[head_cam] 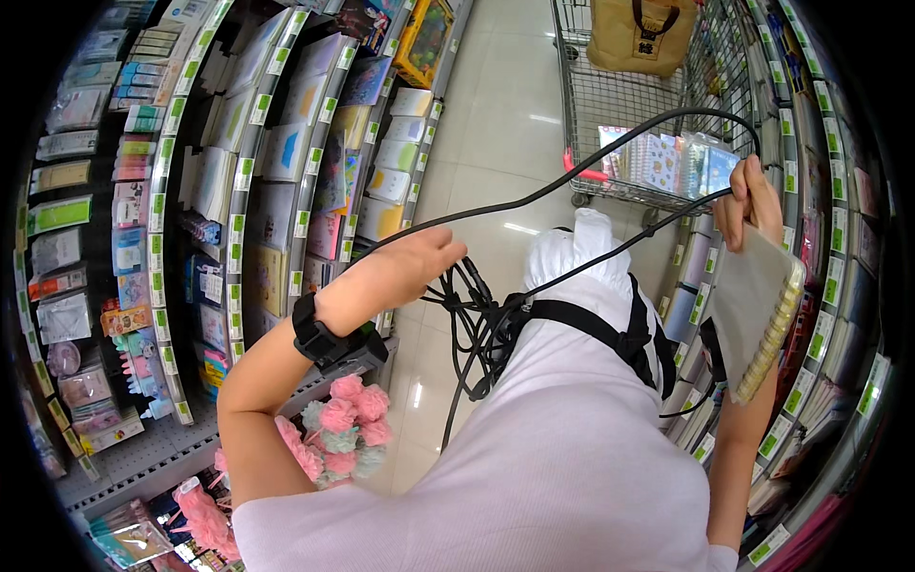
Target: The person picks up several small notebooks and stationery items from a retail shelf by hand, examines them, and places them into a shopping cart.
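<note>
My left hand (423,261), with a black strapped device on its wrist, is at the middle left, fingers curled beside a tangled bundle of black cable (475,322). Whether it grips any cable is unclear. At the right, my right hand (750,204) holds a spiral notebook (758,307) with a translucent grey cover and a yellowish coil, tilted on edge. A loop of the black cable (532,194) runs from near my left forearm to my right hand, where the fingers also pinch it. A black strap crosses the white clothing at my waist.
Shelves of stationery with price tags (243,174) line the left; more shelves (829,286) stand at the right. A wire shopping cart (607,107) ahead holds a brown bag (643,36) and several notebooks (661,161). Pink and grey mesh puffs (350,422) hang at lower left.
</note>
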Tool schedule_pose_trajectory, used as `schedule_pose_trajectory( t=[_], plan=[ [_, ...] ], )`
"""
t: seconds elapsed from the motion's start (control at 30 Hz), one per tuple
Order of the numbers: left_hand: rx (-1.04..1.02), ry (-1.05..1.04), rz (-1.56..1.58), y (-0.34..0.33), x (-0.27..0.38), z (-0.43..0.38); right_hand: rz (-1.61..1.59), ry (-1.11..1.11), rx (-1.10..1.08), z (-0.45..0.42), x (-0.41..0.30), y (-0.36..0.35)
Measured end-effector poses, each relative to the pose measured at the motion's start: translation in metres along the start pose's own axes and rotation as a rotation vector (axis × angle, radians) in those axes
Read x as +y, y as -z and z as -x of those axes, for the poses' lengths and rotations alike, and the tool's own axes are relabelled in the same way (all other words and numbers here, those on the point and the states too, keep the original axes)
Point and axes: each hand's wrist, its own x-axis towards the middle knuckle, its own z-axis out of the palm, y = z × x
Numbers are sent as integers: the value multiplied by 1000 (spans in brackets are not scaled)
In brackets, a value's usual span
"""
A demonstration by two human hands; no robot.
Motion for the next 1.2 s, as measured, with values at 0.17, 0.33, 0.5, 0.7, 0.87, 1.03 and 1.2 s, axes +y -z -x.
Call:
schedule_pose_trajectory(
  t=[0.17, 0.33, 0.5, 0.7, 0.87, 1.03, 1.2],
  plan=[
    [17, -70, 89, -5, -4, 4, 0, -52, -25, -6, 11, 1],
    [-350, 22, 189, 18, -4, 14, 68, -110, -33, -14, 27, -8],
    [-573, 222, 325, 36, 2, 31, 189, -175, -19, -15, 39, -19],
    [-506, 100, 368, 84, -2, 41, 474, -288, -123, -28, 76, -25],
    [-221, 23, 128, 88, -7, 54, 502, -198, -54, -25, 77, -53],
    [281, -69, -94, 76, 6, 48, 408, -274, -622, -20, 42, -108],
    [467, -151, -264, 68, 18, 30, 543, -469, -1077, -7, 64, -164]
  ],
)
